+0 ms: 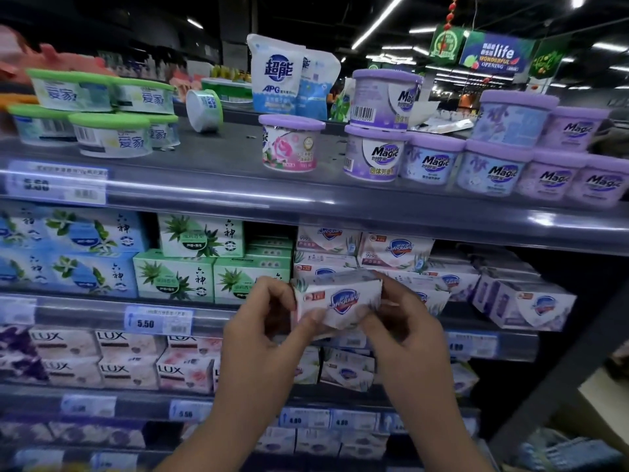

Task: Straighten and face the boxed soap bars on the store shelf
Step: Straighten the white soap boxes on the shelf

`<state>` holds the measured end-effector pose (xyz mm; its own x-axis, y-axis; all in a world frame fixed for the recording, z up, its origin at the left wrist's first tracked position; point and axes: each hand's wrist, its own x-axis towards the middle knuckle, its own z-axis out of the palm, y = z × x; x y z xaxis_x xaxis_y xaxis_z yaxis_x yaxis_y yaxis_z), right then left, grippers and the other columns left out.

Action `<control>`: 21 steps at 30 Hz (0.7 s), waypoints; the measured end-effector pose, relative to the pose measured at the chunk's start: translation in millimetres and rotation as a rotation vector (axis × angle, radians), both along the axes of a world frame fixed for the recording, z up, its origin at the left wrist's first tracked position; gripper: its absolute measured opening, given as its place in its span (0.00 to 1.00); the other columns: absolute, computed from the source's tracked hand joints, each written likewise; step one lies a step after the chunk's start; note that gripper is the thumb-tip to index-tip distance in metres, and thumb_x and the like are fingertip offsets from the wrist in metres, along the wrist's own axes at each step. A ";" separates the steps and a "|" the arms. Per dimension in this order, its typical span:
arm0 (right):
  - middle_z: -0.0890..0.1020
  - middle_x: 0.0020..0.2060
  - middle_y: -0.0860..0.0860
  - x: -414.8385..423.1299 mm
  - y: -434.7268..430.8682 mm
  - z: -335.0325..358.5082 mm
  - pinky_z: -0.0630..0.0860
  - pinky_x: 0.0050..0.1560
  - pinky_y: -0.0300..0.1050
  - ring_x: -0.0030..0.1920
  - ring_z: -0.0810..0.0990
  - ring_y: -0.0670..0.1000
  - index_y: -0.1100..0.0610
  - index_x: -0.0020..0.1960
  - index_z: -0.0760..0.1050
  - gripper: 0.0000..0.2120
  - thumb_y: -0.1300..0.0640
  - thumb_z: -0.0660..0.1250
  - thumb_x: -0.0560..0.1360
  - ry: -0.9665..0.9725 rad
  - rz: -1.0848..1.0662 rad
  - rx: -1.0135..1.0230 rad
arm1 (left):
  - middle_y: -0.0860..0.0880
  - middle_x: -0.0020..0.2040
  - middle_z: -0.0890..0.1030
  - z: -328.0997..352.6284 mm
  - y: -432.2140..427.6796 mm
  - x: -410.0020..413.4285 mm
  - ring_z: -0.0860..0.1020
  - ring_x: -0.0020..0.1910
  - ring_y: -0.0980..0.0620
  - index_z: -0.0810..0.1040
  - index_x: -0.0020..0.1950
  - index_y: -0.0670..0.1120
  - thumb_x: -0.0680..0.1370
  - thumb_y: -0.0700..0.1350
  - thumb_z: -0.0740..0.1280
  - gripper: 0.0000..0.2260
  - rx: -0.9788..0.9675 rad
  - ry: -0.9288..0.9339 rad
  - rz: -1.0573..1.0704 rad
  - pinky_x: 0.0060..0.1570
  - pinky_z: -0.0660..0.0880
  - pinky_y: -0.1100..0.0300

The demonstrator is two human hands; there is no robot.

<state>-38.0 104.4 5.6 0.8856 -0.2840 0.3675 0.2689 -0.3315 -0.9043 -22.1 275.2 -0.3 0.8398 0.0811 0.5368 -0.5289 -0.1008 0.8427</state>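
Observation:
A white Safeguard soap box (340, 299) with a blue shield logo is held in front of the second shelf, logo facing me. My left hand (262, 321) grips its left end and my right hand (401, 321) grips its right end. Behind it on the shelf (85, 310) lie more white Safeguard boxes (394, 248), some stacked and some skewed. Further right another Safeguard box (534, 306) sits turned at an angle. Green aloe soap boxes (177, 275) and blue soap boxes (92, 272) stand in stacked rows to the left.
LUX soap boxes (129, 371) fill the shelf below. The top shelf carries purple Magic air-freshener tubs (432, 160), green-lidded tubs (112, 134) and a white refill pouch (275, 76). A dark shelf upright (558, 390) slants at the right. Price tags (158, 320) line the shelf edges.

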 end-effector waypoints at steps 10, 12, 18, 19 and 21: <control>0.89 0.50 0.54 -10.7 -14.7 14.4 0.86 0.43 0.47 0.48 0.89 0.56 0.41 0.53 0.82 0.28 0.34 0.83 0.57 0.056 0.328 0.419 | 0.42 0.45 0.89 23.1 14.9 -4.6 0.86 0.46 0.42 0.83 0.45 0.56 0.65 0.57 0.79 0.13 -0.342 0.331 -0.193 0.46 0.81 0.40; 0.89 0.51 0.53 -11.7 -14.2 16.8 0.86 0.44 0.46 0.48 0.89 0.55 0.41 0.54 0.82 0.23 0.38 0.83 0.62 0.038 0.340 0.432 | 0.45 0.44 0.89 26.1 12.6 -7.8 0.88 0.45 0.48 0.82 0.46 0.57 0.68 0.57 0.77 0.10 -0.277 0.279 -0.177 0.39 0.82 0.54; 0.89 0.51 0.51 -16.1 -13.1 18.0 0.86 0.48 0.46 0.51 0.89 0.52 0.41 0.52 0.79 0.15 0.46 0.80 0.70 -0.108 0.256 0.305 | 0.55 0.50 0.89 25.5 8.1 -17.0 0.87 0.51 0.57 0.85 0.56 0.57 0.73 0.50 0.75 0.12 -0.143 0.181 -0.084 0.46 0.81 0.68; 0.88 0.53 0.51 -19.1 -12.5 19.6 0.86 0.48 0.47 0.52 0.88 0.52 0.42 0.54 0.78 0.15 0.49 0.79 0.72 -0.162 0.231 0.225 | 0.56 0.51 0.89 22.7 8.4 -17.6 0.86 0.51 0.58 0.85 0.58 0.55 0.74 0.48 0.75 0.13 -0.134 0.197 -0.089 0.46 0.81 0.69; 0.86 0.55 0.52 -26.0 -10.7 21.8 0.86 0.46 0.49 0.53 0.87 0.54 0.45 0.60 0.78 0.17 0.52 0.77 0.73 -0.267 0.213 0.088 | 0.52 0.51 0.89 15.4 7.2 -18.4 0.87 0.53 0.54 0.85 0.61 0.50 0.73 0.50 0.74 0.16 -0.177 0.286 -0.149 0.48 0.81 0.67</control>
